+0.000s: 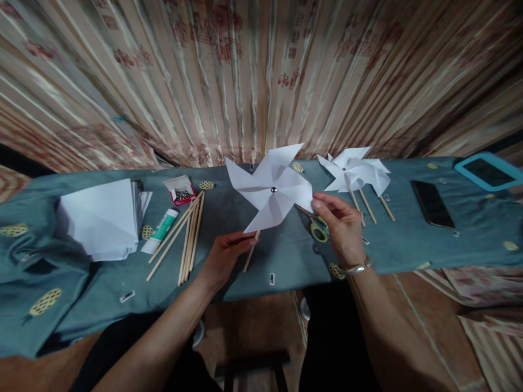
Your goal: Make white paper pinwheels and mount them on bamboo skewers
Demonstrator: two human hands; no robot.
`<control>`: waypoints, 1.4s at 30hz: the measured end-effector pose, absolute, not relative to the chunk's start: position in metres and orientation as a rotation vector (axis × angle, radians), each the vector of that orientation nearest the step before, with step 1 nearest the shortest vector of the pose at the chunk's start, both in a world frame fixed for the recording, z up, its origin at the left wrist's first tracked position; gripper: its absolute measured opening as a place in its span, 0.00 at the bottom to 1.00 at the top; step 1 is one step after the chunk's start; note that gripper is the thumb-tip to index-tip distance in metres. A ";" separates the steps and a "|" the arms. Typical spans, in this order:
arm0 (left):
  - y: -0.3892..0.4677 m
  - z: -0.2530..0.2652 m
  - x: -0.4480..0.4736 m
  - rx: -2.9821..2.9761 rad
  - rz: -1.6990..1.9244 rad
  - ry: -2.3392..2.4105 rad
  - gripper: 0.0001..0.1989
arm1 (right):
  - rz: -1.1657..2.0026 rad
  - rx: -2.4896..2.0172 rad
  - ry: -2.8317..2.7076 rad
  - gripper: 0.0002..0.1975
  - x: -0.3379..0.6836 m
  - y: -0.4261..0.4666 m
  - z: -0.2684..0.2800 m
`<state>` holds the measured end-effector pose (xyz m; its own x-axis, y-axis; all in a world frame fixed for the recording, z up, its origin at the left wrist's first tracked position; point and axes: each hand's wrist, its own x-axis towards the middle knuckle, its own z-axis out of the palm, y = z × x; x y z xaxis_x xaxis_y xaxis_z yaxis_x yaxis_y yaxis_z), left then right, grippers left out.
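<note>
A white paper pinwheel (269,212) with a shiny round pin at its centre is held up over the table's middle. My left hand (231,251) is closed around its wooden stick, whose lower end shows below the fingers. The thumb and fingers of my right hand (339,218) pinch the edge of the pinwheel's right blade. Partly behind that blade and my right hand lie scissors (318,232) with yellow-green handles.
Left on the cloth-covered table (241,286) are stacked white paper (100,218), a red box of pins (182,194), a glue stick (161,230) and several wooden sticks (190,239). At right lie finished pinwheels (355,170), a phone (432,203) and a blue-framed device (488,170). A curtain (253,81) hangs behind.
</note>
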<state>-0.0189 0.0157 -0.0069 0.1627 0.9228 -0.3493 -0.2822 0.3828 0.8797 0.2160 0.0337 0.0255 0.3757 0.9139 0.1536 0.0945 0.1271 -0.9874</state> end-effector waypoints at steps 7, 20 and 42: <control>0.015 -0.005 -0.019 0.744 1.002 1.067 0.14 | 0.810 -1.350 -0.983 0.11 0.214 0.033 0.025; 0.017 -0.004 -0.018 0.723 1.029 1.087 0.14 | 1.060 -1.328 -0.998 0.12 0.196 0.024 0.025; 0.018 -0.009 -0.016 0.748 1.049 1.074 0.15 | 1.389 -1.178 -0.973 0.12 0.168 0.016 0.013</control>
